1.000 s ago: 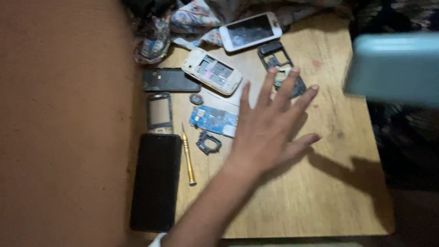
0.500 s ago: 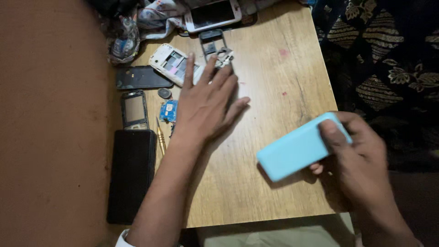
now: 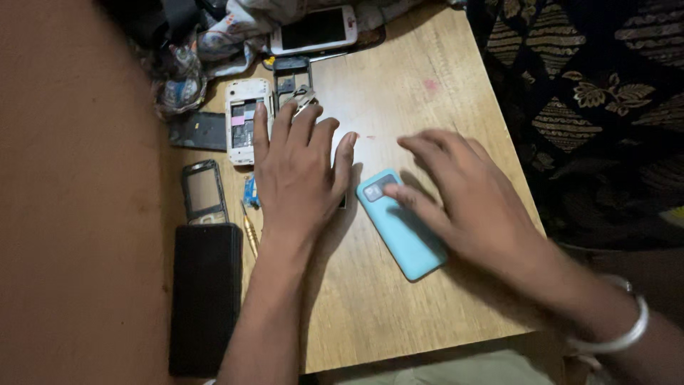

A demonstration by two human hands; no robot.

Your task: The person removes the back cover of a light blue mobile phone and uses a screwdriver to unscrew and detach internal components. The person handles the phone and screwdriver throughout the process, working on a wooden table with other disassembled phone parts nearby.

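A person's right hand (image 3: 470, 207) rests open, fingers spread, on a turquoise phone (image 3: 400, 227) lying face down mid-bench (image 3: 427, 93), while the left hand (image 3: 299, 175) lies flat and open beside it over loose parts; a light, steady press would keep the phone from sliding toward the near edge.

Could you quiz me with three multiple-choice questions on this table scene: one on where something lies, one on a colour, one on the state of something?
1. Where does the yellow-handled screwdriver lie?
A. beside the left hand's wrist
B. under the right hand
C. on the white phone

2. What colour is the phone under the right hand?
A. red
B. light blue
C. black

3. How is the left hand?
A. clenched in a fist
B. lifted, holding a phone
C. flat, fingers spread

Answers: 1 A, it lies left of the wrist. 2 B, its back is light blue. 3 C, palm down on the table.
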